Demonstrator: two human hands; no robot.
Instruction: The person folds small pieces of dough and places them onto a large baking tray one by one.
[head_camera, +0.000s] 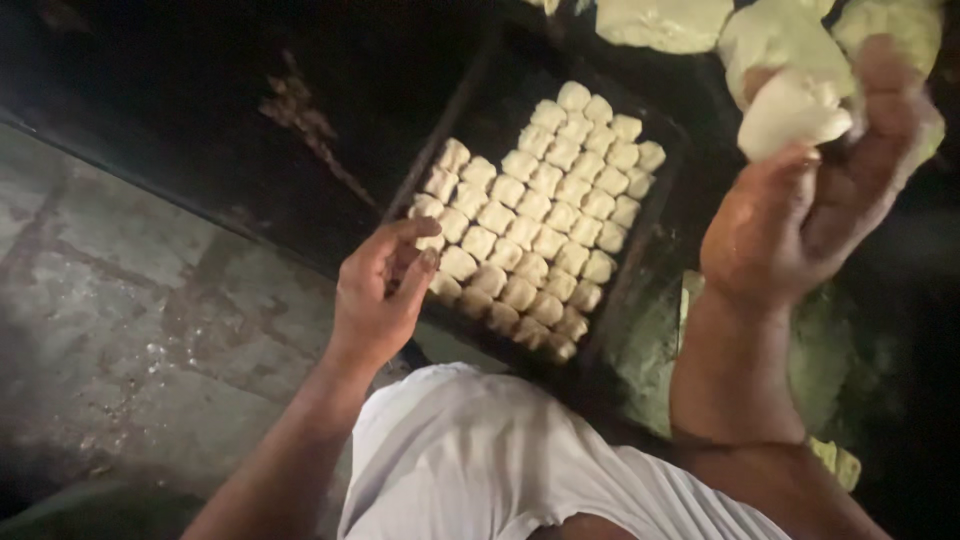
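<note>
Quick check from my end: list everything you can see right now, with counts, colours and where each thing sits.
Tray: one, dark, centre of the dark surface.
Dough pieces: several dozen, pale cream, packed in rows on the tray.
Dough mass: large pale lumps, top right.
Dough lump: one, pale, pinched in the right hand.
Floor: grey, stained, left.
Shirt: white, bottom centre.
Left hand: at the tray's near-left corner, fingers curled.
Right hand: raised, top right.

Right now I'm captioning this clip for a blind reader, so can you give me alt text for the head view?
A person's right hand squeezes a lump of pale dough while the left hand rests at the near corner of a dark tray packed with rows of small dough pieces. More dough lies beyond the tray, and a white shirt fills the foreground.
</note>
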